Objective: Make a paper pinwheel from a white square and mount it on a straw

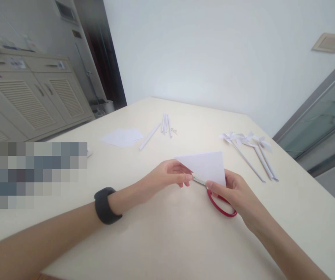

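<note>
A white sheet of paper [204, 165] is held up between my two hands. At its lower left edge, my left hand [173, 175] has its thumb and curled fingers closed; the exact contact is partly hidden. My right hand [236, 190] grips the sheet's right side, thumb in front and fingers behind. Just under the sheet is a pair of scissors [224, 213] with red handles and a short stretch of metal blade showing. My right thumb covers the part near their pivot.
Several paper pinwheels [245, 140] lie on the table [161, 241] at the right. Toward the back are rolled paper sticks [164, 124], one longer stick [150, 136] and small metal bits [174, 131]. Loose white paper [122, 137] lies at the left. A wall [199, 58] borders the table's far side.
</note>
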{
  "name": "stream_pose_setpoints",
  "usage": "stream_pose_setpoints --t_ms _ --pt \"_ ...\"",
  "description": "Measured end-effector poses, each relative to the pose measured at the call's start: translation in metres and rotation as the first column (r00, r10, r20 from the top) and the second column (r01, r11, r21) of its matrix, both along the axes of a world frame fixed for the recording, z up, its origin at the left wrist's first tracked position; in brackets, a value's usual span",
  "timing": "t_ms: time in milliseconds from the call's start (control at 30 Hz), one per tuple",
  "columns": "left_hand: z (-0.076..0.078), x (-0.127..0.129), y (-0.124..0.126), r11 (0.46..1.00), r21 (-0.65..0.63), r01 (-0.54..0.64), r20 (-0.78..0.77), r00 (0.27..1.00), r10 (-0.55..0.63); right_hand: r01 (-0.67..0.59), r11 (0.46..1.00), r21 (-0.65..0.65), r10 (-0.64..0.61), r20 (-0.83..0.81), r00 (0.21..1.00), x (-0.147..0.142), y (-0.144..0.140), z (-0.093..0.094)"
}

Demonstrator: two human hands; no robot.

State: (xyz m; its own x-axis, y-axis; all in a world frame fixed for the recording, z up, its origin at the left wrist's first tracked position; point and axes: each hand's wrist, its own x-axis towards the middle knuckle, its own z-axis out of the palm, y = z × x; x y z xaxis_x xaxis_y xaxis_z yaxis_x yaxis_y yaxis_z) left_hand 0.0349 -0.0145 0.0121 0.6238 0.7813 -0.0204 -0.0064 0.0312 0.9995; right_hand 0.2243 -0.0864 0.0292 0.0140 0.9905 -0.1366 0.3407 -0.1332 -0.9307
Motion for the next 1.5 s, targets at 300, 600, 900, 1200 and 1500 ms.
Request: stream_pose_setpoints --t_ms 300,600,900,1200,1500 --pt "0.003 -0.003 -0.01 0.998 0.007 -0.068 -0.046 0.997 0.068 -0.02 1.0 0.006 0.021 -0.057 0.998 -0.008 -0.001 -0.007" --pt "0.002 -0.005 -0.002 0.998 -0.003 -0.062 0.112 0.992 0.062 -0.018 0.998 0.062 0.025 -0.115 0.993 0.006 0.004 -0.005" --pt "-0.003 -0.009 0.008 0.944 -0.158 0.29 0.121 0.954 -0.273 -0.212 0.835 0.508 0.176 0.118 0.977 0.015 -0.001 -0.002" --pt "0.015 -0.008 -0.009 0.914 -0.168 0.368 -0.035 0.925 -0.379 -0.252 0.9 0.357 0.201 0.173 0.964 0.0 -0.008 -0.005" --pt "0.003 -0.002 -0.004 0.993 -0.008 0.121 -0.08 0.989 -0.122 -0.2 0.976 0.082 0.192 0.103 0.976 0.003 0.0 -0.002"
